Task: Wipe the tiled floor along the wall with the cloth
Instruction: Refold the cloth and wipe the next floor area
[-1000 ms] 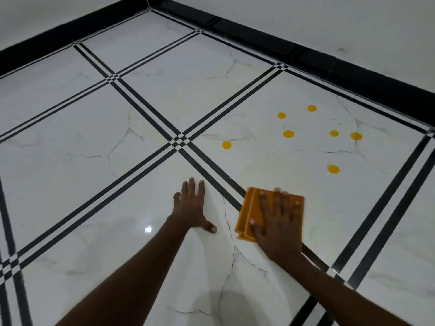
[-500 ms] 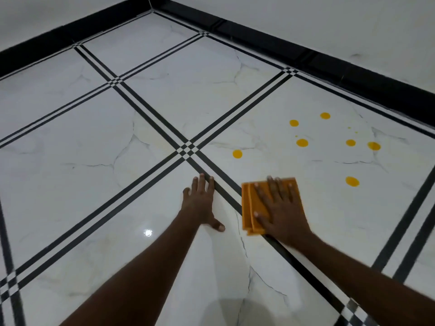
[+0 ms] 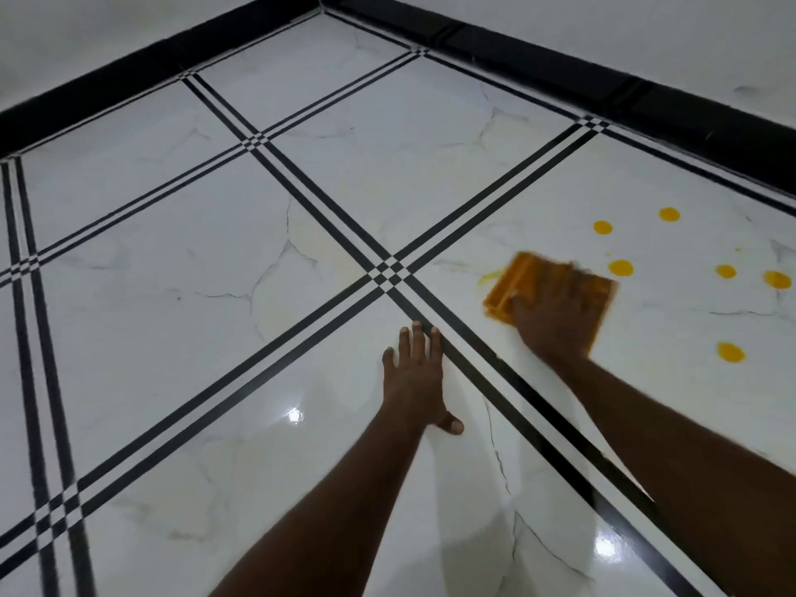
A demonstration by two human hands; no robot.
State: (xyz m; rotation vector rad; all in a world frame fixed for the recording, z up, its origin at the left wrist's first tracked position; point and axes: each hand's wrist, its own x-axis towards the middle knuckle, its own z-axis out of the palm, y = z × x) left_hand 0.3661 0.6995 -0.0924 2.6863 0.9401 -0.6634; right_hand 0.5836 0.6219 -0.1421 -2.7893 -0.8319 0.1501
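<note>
A folded orange cloth (image 3: 510, 286) lies flat on the white marble-look tiled floor (image 3: 172, 234). My right hand (image 3: 555, 314) presses down on it with fingers spread, blurred by motion. A thin yellow smear (image 3: 490, 276) shows at the cloth's left edge. Several round yellow spots (image 3: 620, 268) dot the tile just beyond and to the right of the cloth, one nearer spot (image 3: 731, 352) to its right. My left hand (image 3: 415, 372) rests flat on the floor, fingers straight, beside a black tile stripe.
A black skirting (image 3: 560, 49) runs along the white wall (image 3: 646, 19) at the top right and meets another skirting in the far corner. Black double stripes (image 3: 390, 271) cross the floor in a grid. Light glares on the glossy tile near my arms.
My right hand has pushed the cloth forward and to the right, off the black stripe and onto the spotted tile, smearing the nearest spot. My left hand has stayed planted on the floor.
</note>
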